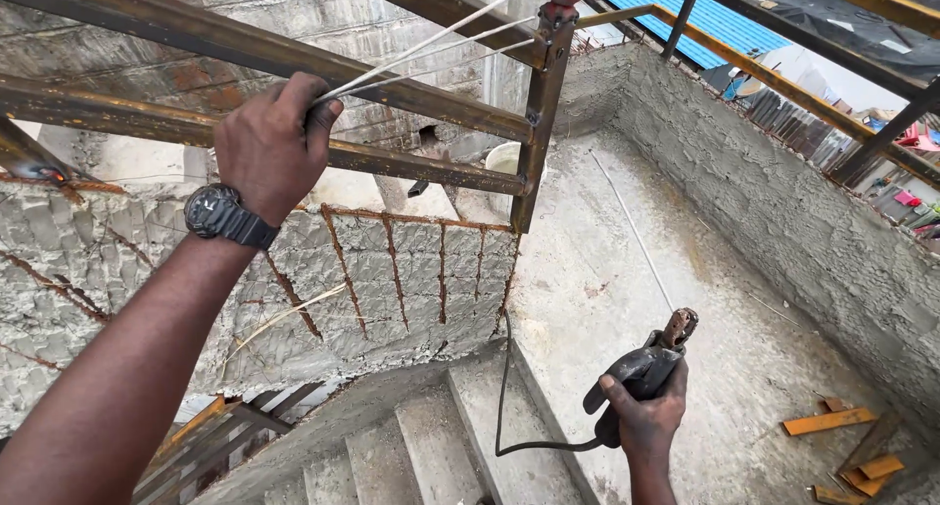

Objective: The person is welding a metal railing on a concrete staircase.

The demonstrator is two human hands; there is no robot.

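My left hand (269,143), with a black wristwatch (223,216) on the wrist, is raised at the upper left and grips a bundle of thin grey welding rods (431,45) that fan out to the upper right. It sits right in front of a rusty steel railing bar (411,109). My right hand (646,417) is low at the lower middle and holds a dark electrode holder (646,363) with its jaws pointing up. A black cable (504,407) trails from the holder down over the concrete stairs (441,446).
A rusty railing post (539,123) with a red knob on top stands at centre. Rough cement walls (783,202) enclose a concrete landing (607,299). One loose rod (632,231) lies on the landing. Orange wood scraps (847,446) lie at the lower right. Rebar (392,270) shows in the low wall.
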